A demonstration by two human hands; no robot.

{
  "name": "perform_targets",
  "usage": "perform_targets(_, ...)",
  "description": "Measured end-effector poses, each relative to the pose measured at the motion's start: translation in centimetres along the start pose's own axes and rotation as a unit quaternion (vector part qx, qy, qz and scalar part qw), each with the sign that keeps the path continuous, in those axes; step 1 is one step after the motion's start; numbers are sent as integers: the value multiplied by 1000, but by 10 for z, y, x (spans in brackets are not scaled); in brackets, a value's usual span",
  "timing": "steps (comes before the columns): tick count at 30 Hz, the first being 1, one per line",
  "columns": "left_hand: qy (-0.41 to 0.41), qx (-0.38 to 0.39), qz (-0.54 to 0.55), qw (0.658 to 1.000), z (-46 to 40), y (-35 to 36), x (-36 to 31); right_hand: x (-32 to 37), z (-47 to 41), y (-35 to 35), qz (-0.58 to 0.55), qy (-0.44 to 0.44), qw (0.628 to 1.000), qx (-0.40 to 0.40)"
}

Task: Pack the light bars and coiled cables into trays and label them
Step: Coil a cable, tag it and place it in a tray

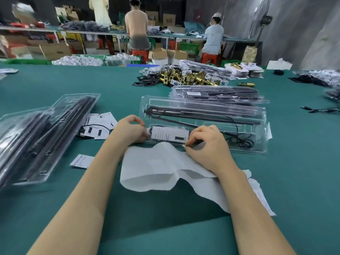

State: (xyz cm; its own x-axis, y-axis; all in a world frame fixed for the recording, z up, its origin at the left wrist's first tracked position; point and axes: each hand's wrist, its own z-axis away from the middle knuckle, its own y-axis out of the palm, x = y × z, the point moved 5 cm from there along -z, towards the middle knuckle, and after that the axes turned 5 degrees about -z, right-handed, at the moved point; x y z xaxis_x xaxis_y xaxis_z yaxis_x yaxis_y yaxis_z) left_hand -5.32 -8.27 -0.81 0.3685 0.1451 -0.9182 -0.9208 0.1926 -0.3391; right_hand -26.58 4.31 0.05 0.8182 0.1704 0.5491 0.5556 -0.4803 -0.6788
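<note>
White paper sheet [165, 168] lies low in the middle, under my wrists. Just above it, my left hand [130, 130] and right hand [207, 146] both pinch the near edge of the clear tray [261, 126] at frame center. Inside it I see dark light bars [202, 115], a coiled cable [241, 140] and a white label card [169, 133].

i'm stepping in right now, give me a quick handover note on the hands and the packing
Left hand and right hand both pinch the near edge of the open clear tray.
In it: light bars, coiled cable and a label card.
Done: packed trays stacked left and behind.
Left: finish this tray; spare cards and white sheets lie nearby.
</note>
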Motion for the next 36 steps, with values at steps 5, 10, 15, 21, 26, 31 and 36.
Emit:
perform_targets(5,-26,-3,-40,999,-1,-4,1,4,0,2,-7,16,1000,-23)
perform_targets(10,-8,-28,-68,997,0,-5,-1,11,2,5,39,25,998,-37)
perform_targets(15,-4,-53,-72,996,1,-4,-1,20,2,7,92,18,994,-50)
perform_targets(21,10,-49,-115,992,-1,-5,-4,40,4,14,97,-33,994,-46)
perform_targets(26,12,11,-218,976,-11,-7,-8,67,9,35,48,-106,993,27)
perform_targets(31,39,51,-247,967,-21,-2,-6,124,17,66,71,-210,974,40)
perform_targets(36,12,135,-342,930,-23,2,-13,114,15,72,152,-121,978,81)
